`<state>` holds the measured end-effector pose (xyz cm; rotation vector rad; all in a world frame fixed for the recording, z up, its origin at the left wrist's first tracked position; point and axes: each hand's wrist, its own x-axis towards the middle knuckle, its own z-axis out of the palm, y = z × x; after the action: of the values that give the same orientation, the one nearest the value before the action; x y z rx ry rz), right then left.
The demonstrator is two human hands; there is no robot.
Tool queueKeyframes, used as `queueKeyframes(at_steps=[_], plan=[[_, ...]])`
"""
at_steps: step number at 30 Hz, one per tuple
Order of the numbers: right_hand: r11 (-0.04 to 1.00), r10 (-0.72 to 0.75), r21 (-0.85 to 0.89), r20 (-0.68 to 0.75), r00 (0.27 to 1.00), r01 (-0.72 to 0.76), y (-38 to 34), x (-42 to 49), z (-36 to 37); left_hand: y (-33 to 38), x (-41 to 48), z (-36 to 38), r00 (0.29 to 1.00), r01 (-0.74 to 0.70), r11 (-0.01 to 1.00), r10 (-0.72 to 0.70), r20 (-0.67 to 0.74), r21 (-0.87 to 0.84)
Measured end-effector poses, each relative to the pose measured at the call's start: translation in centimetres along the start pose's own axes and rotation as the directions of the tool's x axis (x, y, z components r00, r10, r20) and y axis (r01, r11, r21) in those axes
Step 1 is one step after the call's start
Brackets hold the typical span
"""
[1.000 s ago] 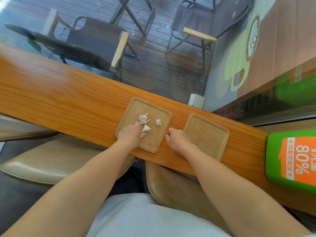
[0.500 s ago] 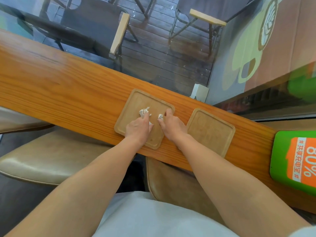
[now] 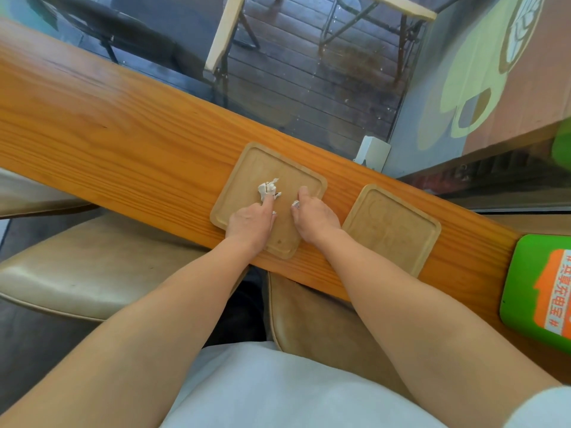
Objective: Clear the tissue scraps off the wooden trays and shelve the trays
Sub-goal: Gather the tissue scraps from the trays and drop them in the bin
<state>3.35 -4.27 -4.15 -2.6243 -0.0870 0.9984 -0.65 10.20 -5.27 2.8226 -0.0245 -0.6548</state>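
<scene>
Two square wooden trays lie side by side on an orange wooden counter (image 3: pixel 108 143). The left tray (image 3: pixel 247 171) carries white crumpled tissue scraps (image 3: pixel 268 188). My left hand (image 3: pixel 251 223) rests on that tray, its fingertips touching the bigger scraps. My right hand (image 3: pixel 313 217) is on the same tray's right part, fingers curled around a small tissue scrap (image 3: pixel 295 204) that peeks out at the fingertips. The right tray (image 3: pixel 392 230) has nothing on it.
A green and orange sign (image 3: pixel 540 288) lies on the counter at the far right. Tan padded stools (image 3: pixel 77 273) stand under the counter's near edge. Behind the counter is a glass pane, with outdoor chairs (image 3: pixel 222 35) on dark decking.
My right hand moved from the counter between the trays onto the left tray and closed over the small scrap. My left hand slid forward to the bigger scraps.
</scene>
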Motion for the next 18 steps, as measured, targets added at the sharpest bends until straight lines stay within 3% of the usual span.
queueKeyframes(at_steps=[4,10,18], plan=[[0.999,0.028,0.023,0.029,0.999,-0.029,-0.1,-0.4,0.4,0.0,-0.3,0.0,0.997,0.026,0.999,-0.028,0.076,0.025],[0.996,0.071,0.055,0.068,0.995,-0.075,0.0,-1.3,0.9,-0.2,-1.0,-0.1,0.957,0.113,0.991,-0.090,0.276,-0.069],[0.994,0.023,0.102,0.045,0.999,-0.027,-0.3,-2.8,1.2,-0.4,-2.7,-0.5,0.957,0.199,0.959,-0.146,0.252,-0.200]])
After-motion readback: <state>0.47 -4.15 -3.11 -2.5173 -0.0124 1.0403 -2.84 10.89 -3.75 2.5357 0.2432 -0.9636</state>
